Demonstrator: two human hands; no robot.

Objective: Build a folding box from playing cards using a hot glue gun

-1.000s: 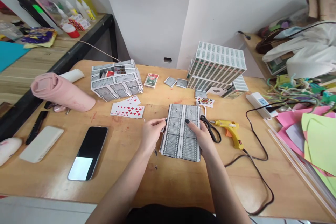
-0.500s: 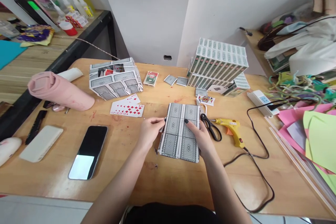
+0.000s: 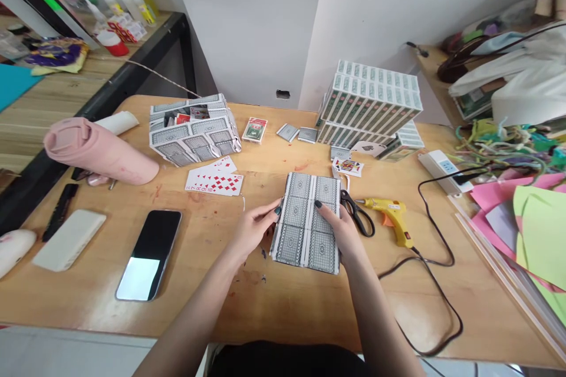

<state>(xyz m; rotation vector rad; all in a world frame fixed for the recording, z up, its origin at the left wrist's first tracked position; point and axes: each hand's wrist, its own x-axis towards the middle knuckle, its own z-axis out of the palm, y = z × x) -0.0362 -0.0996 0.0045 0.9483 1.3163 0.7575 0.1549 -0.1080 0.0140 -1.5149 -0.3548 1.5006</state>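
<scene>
The left hand [image 3: 259, 225] has its thumb and forefinger pinching the left edge of a card panel [image 3: 305, 224]; its other fingers curl below. The right hand [image 3: 341, 234] grips the opposite edge, thumb flat on the upper face, fingers hidden underneath. The panel lies between the two sets of fingers, patterned backs up, in two columns of three; whether it touches the worktop [image 3: 194, 283] cannot be told.

Well left of the left fingers lies a phone [image 3: 150, 253], part of its screen bright. Just beside the right fingers are black scissors [image 3: 352, 208], and further right a yellow glue gun [image 3: 392, 213].

Ahead of the left fingers, loose diamond cards [image 3: 216, 181] overlap face up. Well to their left, a pink tumbler [image 3: 106, 153] lies on its side, its contents hidden. Beyond the loose cards stands a box covered in card backs [image 3: 192, 138]; its open top shows something red and some cards inside.

Directly beyond the fingers lies a single card packet [image 3: 255, 129]. Ahead of the right fingers rise stacked card packets [image 3: 371, 100], in rows, their insides out of sight. Farthest left, a white-lidded red jar [image 3: 115, 43] stands near nozzled bottles [image 3: 142, 7].
</scene>
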